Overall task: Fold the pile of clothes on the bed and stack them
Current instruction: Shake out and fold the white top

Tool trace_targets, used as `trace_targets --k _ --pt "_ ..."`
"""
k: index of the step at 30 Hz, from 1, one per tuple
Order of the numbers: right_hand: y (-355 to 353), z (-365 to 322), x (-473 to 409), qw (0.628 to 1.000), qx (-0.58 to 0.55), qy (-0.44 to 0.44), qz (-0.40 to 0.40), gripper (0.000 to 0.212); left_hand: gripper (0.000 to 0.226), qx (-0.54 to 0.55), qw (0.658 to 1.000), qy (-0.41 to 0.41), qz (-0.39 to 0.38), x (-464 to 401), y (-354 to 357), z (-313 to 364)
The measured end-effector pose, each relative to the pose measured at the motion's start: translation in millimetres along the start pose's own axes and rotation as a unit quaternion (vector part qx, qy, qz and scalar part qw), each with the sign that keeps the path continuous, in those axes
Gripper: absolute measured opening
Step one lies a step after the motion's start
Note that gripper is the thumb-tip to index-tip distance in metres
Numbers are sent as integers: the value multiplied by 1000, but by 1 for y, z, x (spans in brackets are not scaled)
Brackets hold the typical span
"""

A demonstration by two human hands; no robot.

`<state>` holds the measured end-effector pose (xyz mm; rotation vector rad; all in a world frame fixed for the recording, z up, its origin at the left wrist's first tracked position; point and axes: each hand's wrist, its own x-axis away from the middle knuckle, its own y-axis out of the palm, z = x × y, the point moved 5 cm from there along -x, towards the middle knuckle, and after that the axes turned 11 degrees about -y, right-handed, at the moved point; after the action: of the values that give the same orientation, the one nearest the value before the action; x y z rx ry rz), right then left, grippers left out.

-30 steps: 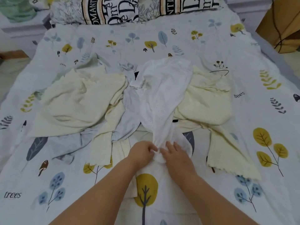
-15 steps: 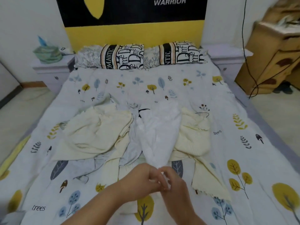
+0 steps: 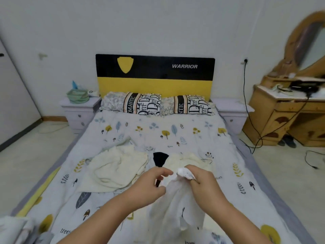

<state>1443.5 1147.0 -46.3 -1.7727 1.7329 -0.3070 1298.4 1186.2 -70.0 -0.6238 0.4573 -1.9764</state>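
White cloth first — a thin white garment point(image 3: 175, 205) hangs lifted off the bed point(image 3: 175, 136), bunched at its top in the right hand point(image 3: 202, 182), whose grip is curled tight round it. The left hand point(image 3: 149, 184) sits just beside, fingers bent at the cloth's edge; whether it pinches the cloth I cannot tell. No folded stack shows yet, so the job looks barely begun: cream clothes point(image 3: 116, 168) and a dark piece point(image 3: 159, 158) lie loose mid-bed. Bare sheet toward the pillows point(image 3: 156, 105) gives room — the bed's sides drop off near both elbows
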Motion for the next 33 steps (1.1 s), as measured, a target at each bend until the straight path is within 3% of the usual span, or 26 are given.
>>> trace_targets --k 4,9,13,15,18,21,24,28,30,33 --pt "-33 -55 1 999 -3 -38 23 18 18 -39 997 31 -53 29 7 19" --pt "-73 -110 7 996 -5 -69 60 25 22 -1 997 -11 -72 60 5 27" --pt "-107 -131 20 992 23 -71 99 13 14 -2 996 -18 -86 84 -13 32" --pt "-121 -133 28 990 24 -62 121 18 13 -30 998 -19 -53 93 -28 36" --pt "-143 -132 44 983 -1 -34 181 26 19 -83 994 -15 63 105 -62 43" --pt "-160 -120 57 976 -8 6 217 28 22 -2 990 -10 139 120 -95 49" --pt "-161 -106 65 977 9 47 208 20 18 41 986 5 161 129 -118 60" --pt "-153 -92 68 981 41 83 170 24 14 85 986 50 138 142 -142 88" --pt "-152 -89 72 980 43 92 169 25 26 84 992 64 69 154 -151 101" --pt "-153 -92 74 981 14 83 173 20 50 -62 997 10 -34 170 -150 105"
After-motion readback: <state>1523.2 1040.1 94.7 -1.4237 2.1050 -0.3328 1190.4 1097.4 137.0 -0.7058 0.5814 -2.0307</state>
